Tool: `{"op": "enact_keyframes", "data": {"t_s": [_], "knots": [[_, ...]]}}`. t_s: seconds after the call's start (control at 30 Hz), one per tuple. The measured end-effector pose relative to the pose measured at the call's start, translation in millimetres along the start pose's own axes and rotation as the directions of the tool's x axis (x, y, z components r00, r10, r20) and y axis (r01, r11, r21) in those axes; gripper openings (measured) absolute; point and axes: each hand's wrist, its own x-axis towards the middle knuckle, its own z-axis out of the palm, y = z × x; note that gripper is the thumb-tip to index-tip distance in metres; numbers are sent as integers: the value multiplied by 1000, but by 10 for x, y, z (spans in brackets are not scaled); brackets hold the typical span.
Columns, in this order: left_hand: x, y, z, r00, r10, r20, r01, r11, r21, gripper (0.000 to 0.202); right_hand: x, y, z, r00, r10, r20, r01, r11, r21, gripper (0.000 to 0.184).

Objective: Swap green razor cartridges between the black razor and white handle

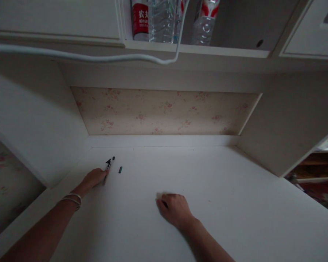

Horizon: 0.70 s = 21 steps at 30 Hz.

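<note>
At the far left of the white desktop, my left hand (95,177) is closed around a slim pen (111,163) with a dark end pointing away from me. Right beside the pen is a small black piece (108,161), perhaps a clip or a second pen; I cannot tell which. A short dark green item (120,169), like a small eraser or lead case, lies flat just right of the pen, apart from my hand. Near the middle, my right hand (175,208) rests on the desktop in a loose fist, with a dark gap by the thumb and nothing visible in it.
The white desktop (158,167) ends at a back panel with flowered wallpaper (166,109). Side panels close it in left and right. Overhead, a shelf holds several plastic bottles (161,22), and a white cable (98,57) hangs across its front.
</note>
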Motion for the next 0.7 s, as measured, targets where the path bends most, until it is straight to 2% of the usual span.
{"op": "enact_keyframes", "data": {"t_s": [0.1,0.37,0.57,0.7], "knots": [[-13,-43,4,999,-13,46,13,1000,2,44,0,1,6,1000,-6,-3,6,1000,-8,36],[3,-122,57,998,-31,59,30,999,31,47,0,5,14,1000,9,17,-9,1000,5,39],[-20,-93,27,995,-40,91,37,999,37,50,4,3,25,1000,4,10,-4,1000,3,38],[-59,-58,4,995,-38,90,34,998,44,44,4,0,17,1000,5,11,-5,1000,4,39]]}}
